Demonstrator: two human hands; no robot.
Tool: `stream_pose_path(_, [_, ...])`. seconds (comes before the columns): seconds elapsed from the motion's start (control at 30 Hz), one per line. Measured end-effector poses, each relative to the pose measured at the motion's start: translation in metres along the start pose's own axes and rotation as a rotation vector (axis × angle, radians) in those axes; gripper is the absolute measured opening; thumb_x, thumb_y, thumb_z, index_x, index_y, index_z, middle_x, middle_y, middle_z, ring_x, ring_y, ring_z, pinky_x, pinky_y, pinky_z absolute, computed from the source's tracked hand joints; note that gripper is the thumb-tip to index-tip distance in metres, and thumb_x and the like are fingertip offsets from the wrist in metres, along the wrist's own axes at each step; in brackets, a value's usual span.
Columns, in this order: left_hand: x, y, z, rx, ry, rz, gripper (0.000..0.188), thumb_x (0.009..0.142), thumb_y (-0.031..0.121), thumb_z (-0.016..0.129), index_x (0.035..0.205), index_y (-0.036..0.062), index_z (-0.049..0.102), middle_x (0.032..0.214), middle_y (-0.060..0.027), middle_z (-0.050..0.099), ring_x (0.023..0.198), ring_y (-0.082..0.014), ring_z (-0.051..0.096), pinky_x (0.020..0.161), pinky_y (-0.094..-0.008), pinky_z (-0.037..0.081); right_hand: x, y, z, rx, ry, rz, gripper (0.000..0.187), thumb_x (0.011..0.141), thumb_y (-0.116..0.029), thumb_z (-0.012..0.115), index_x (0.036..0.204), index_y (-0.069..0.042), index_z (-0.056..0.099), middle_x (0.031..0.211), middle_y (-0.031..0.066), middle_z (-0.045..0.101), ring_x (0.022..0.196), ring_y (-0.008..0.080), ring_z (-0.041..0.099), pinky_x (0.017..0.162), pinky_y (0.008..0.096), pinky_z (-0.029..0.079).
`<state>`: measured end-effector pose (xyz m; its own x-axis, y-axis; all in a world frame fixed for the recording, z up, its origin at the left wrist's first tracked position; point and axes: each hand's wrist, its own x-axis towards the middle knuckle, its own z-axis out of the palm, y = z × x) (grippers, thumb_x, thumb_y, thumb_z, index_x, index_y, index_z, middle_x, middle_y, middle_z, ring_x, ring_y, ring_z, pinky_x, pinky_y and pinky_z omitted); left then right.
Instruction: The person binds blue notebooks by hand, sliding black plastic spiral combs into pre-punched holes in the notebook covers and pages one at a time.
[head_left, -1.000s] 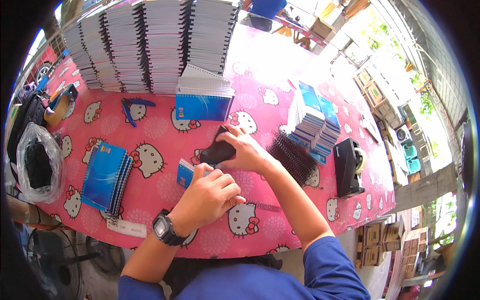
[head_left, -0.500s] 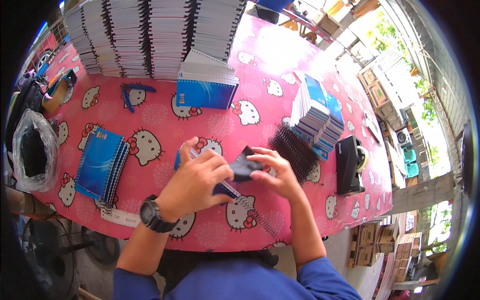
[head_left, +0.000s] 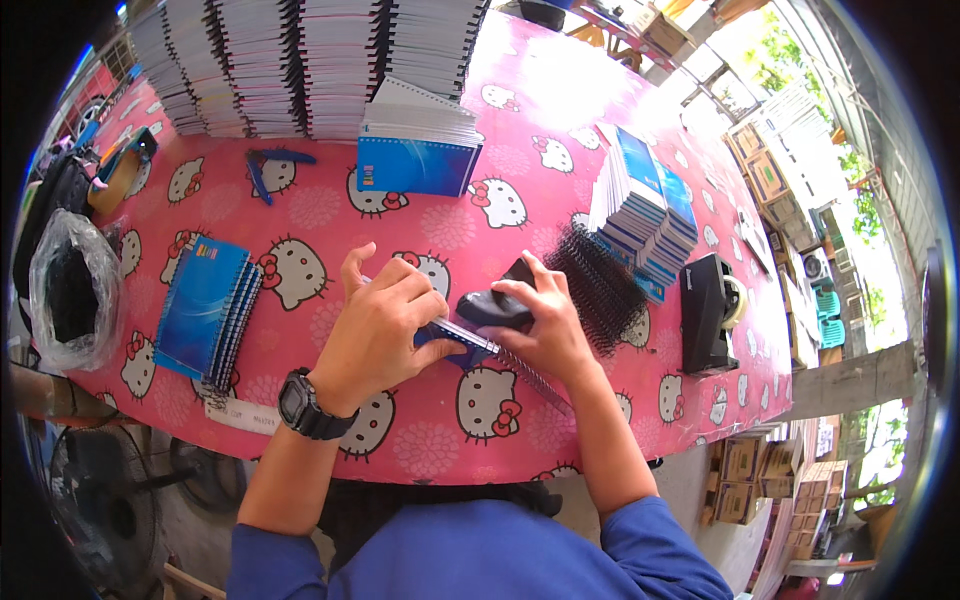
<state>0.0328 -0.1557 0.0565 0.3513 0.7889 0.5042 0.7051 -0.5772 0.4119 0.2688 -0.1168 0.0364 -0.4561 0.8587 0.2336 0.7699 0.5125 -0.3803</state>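
Note:
My left hand (head_left: 380,345), wearing a black watch, pinches a blue spiral notebook (head_left: 468,337) along its edge, thumb in front and fingers over the top; most of the cover is hidden behind it. A loose coil (head_left: 535,380) sticks out past the notebook's right end, toward my right forearm. My right hand (head_left: 550,325) grips a dark, bent pad-like piece (head_left: 492,310) whose exact kind I cannot make out. That piece lies just above the notebook's bound edge, my right thumb beneath it close to the coil.
Blue spiral notebooks (head_left: 200,310) lie at left. Blue cutting pliers (head_left: 262,175) rest near tall notebook stacks (head_left: 340,70) and a smaller pile (head_left: 418,165). On the right are black coils (head_left: 600,285), more notebooks (head_left: 640,210) and a tape dispenser (head_left: 705,315). A plastic-wrapped roll (head_left: 75,290) sits far left.
My right hand has shifted a little right with the dark piece, drawing it away from my left fingers. The notebook's bound edge now shows more. The view has tilted slightly.

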Motion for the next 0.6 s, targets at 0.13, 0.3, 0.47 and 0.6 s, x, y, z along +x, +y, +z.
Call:
stream_pose_path(0.13, [0.000,-0.002,0.001,-0.081,0.018,0.019,0.029,0.057,0.030,0.083,0.072,0.0130,0.064,0.078,0.0028,0.060,0.090,-0.0162,0.055,0.101,-0.0502,0.025,-0.005,0.011,-0.027,1.498,-0.314,-0.049,0.057,0.072,-0.046,0.071,0.105,0.000,0.067,0.129,0.0213,0.052,0.121,0.0307,0.049,0.101,0.0445,0.035])
stream_pose_path(0.3, [0.002,-0.002,0.002,-0.087,0.017,0.037,0.028,0.056,0.027,0.083,0.070,0.0134,0.064,0.076,0.0031,0.060,0.087,-0.0156,0.056,0.101,-0.0496,0.025,-0.003,0.005,-0.027,0.887,-0.245,0.021,0.054,0.070,-0.050,0.069,0.103,-0.007,0.070,0.124,0.0198,0.056,0.112,0.0270,0.052,0.097,0.0397,0.038])
stream_pose_path(0.47, [0.002,-0.002,0.003,-0.080,0.026,0.045,0.028,0.055,0.028,0.083,0.070,0.0139,0.064,0.075,0.0032,0.059,0.086,-0.0153,0.056,0.100,-0.0492,0.025,0.001,-0.010,-0.034,0.810,-0.308,-0.073,0.053,0.072,-0.048,0.069,0.101,-0.004,0.069,0.121,0.0183,0.058,0.115,0.0294,0.053,0.095,0.0421,0.039])
stream_pose_path(0.6, [0.000,-0.005,0.004,-0.077,0.000,0.029,0.032,0.054,0.029,0.084,0.074,0.0141,0.063,0.080,0.0025,0.059,0.088,-0.0162,0.056,0.100,-0.0498,0.025,-0.003,-0.014,-0.031,1.386,-0.293,-0.122,0.048,0.070,-0.044,0.074,0.101,-0.007,0.070,0.118,0.0180,0.059,0.116,0.0295,0.051,0.097,0.0424,0.038])
